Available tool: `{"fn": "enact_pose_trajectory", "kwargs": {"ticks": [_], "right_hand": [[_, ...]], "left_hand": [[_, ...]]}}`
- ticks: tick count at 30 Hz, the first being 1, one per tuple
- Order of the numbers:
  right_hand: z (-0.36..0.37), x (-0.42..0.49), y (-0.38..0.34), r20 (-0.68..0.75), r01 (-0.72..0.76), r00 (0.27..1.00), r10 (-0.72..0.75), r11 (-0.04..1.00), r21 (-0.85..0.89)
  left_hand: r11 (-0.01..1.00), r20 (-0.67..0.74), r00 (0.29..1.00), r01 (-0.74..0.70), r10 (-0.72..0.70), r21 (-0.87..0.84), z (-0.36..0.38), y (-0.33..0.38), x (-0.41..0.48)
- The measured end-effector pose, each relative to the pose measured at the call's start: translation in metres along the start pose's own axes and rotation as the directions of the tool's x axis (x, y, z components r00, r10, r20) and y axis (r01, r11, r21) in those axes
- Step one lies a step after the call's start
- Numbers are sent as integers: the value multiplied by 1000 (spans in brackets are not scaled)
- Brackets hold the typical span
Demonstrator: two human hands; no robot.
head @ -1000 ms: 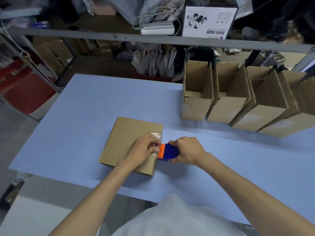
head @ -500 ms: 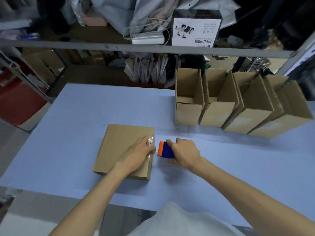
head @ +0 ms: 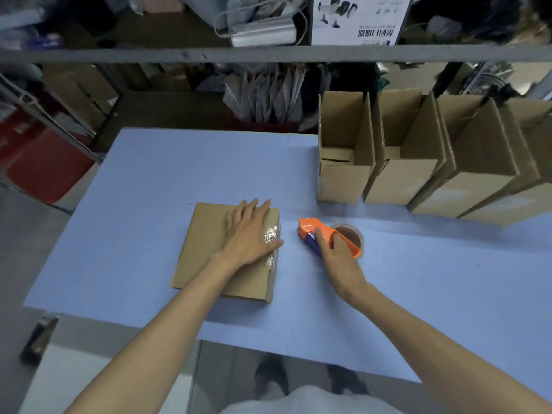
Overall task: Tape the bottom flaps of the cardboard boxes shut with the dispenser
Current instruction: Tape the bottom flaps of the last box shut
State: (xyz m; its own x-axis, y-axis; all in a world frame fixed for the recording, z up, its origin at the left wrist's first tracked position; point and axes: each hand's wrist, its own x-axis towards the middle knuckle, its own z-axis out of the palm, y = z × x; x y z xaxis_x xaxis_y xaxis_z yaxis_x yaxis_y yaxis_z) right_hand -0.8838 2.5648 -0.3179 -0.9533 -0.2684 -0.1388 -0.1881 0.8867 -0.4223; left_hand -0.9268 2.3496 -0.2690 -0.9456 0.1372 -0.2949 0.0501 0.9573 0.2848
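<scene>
While the left hand presses flat, fingers straight, on the closed brown cardboard box, the right hand grips the orange-and-blue plastic tape dispenser at its 3 o'clock; open-topped brown cartons line 1 o'clock

Open table left of the flat box; upright boxes far right; shelf rail perhaps overhead.

single head view, looking forward and steeply down over table, close above.

matt cardboard box, glossy clear tape, shiny plastic dispenser.
</scene>
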Motion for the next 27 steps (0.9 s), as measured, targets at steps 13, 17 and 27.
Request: {"fn": "enact_pose_trajectory", "kwargs": {"ticks": [13,17,27], "right_hand": [[-38,-18,-58,-82,-79,982,171,764,640],[-60,-16,-74,-70,-49,987,145,685,727],[-63,-14,-107,-208,-95,900,384,636,766]], "left_hand": [[833,-471,769,141,-433,-535,-55,30,-21],[748,-384,742,233,-550,-621,-63,25,-55],[551,-184,803,204,-567,-809,-52,-1,-90]]}}
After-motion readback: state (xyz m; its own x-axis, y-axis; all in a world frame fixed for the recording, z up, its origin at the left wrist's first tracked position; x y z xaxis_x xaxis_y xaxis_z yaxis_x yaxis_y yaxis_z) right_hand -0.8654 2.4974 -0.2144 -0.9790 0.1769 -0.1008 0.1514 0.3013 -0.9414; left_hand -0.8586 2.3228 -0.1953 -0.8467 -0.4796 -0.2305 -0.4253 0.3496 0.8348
